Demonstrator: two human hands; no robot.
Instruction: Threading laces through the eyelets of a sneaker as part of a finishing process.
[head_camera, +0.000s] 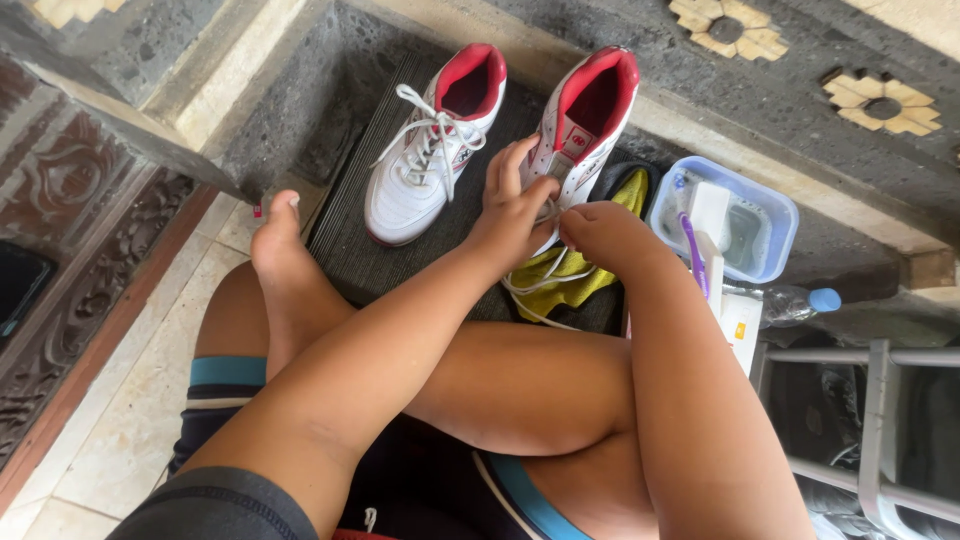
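Both hands work on the right-side shoe (585, 120), which stands upright on the dark mat (350, 245) at about one o'clock: the left hand (512, 205) has its fingers closed on the shoe at the laces, and the right hand (605, 232) is curled shut on the white lace (535, 285) just beside it. To do it well, I think both hands should pull evenly — the loose end trails at six o'clock over the yellow cloth (570, 270) — while the other shoe (430, 150) waits at eleven o'clock.
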